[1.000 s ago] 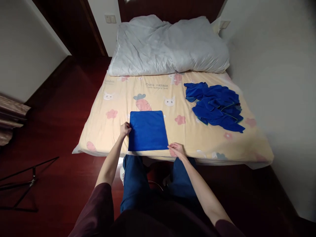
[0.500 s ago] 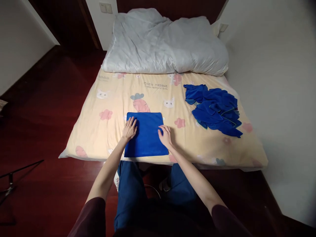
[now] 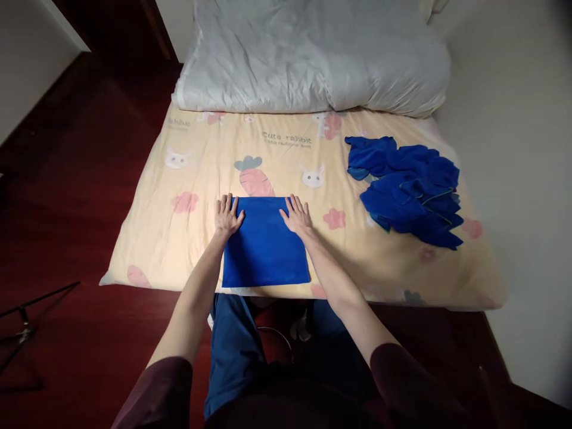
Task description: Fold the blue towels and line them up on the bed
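A blue cloth lies flat as a near-square at the front edge of the bed. My left hand rests with spread fingers over its far left corner. At the far right corner, my right hand also lies flat, fingers apart, touching the cloth. Neither hand grips anything. Further right on the bed is a crumpled pile of blue cloths, some with green edging, apart from both hands.
The bed has a cream sheet printed with rabbits, carrots and flowers. A folded white quilt spans its far end. A wall runs along the right. On the dark red floor at left stands a thin black metal stand.
Both hands have slid away from me to the cloth's far corners. My right hand has flattened and spread from a curled pose. The view has tipped downward and closer.
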`<act>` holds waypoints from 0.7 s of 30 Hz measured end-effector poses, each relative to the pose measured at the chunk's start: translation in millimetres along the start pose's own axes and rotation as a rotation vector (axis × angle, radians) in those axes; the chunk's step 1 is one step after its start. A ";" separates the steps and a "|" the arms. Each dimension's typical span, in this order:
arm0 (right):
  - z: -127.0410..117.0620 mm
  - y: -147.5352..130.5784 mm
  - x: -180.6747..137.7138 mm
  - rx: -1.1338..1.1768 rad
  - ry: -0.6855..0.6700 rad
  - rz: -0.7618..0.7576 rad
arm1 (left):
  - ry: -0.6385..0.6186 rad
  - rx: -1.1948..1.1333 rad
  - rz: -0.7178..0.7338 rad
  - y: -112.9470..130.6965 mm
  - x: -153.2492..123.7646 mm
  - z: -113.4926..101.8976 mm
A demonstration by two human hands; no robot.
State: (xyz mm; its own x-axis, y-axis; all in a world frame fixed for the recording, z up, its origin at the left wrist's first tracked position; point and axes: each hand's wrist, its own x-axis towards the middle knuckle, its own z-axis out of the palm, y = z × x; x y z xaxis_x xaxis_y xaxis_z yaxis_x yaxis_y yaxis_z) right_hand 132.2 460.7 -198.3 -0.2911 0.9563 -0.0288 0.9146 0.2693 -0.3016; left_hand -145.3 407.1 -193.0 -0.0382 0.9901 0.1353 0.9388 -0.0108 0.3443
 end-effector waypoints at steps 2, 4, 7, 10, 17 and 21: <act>-4.0 -20.9 -11.4 -0.017 0.047 -0.025 | 0.021 0.002 -0.008 23.5 -6.4 -5.1; -5.1 -46.8 -38.8 -0.017 0.084 -0.175 | 0.020 -0.011 0.062 48.8 -27.7 -9.2; -1.8 -67.2 -101.4 0.026 0.036 -0.396 | -0.062 -0.036 0.221 70.8 -87.9 -12.5; 1.6 -48.8 -161.7 0.069 0.020 -0.324 | -0.098 -0.050 0.215 61.0 -159.4 -17.3; -12.6 25.9 -239.1 0.302 0.118 -0.077 | -0.037 -0.139 -0.064 20.3 -267.5 -39.7; -19.8 33.2 -271.3 0.627 0.185 0.159 | -0.018 -0.293 -0.133 23.3 -306.0 -48.7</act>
State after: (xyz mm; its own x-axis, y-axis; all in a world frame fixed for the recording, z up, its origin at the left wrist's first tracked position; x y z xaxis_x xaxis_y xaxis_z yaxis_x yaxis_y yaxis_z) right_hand 247.1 212.5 -181.6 -0.0625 0.9976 0.0280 0.5900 0.0596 -0.8052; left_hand -128.4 97.1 -181.1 -0.1454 0.9878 0.0552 0.7876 0.0818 0.6108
